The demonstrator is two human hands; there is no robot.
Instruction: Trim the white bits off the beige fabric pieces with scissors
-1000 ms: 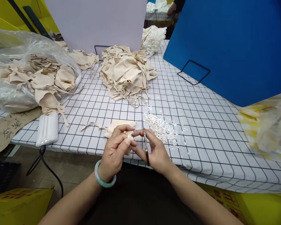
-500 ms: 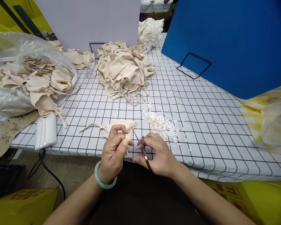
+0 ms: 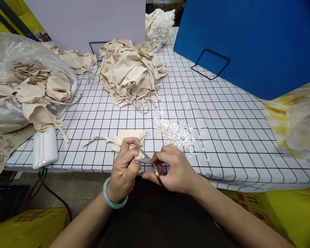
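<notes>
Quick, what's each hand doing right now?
Left hand: closed, pinching beige cloth.
Right hand: holding scissors by the handles, blades open.

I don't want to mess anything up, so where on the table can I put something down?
The biggest bare patch of table is between the white scraps, blue board and yellow-and-white bundle. A smaller one is between the clear bag and big cloth pile. It's crowded at the left end and around the hands and scissors.
</notes>
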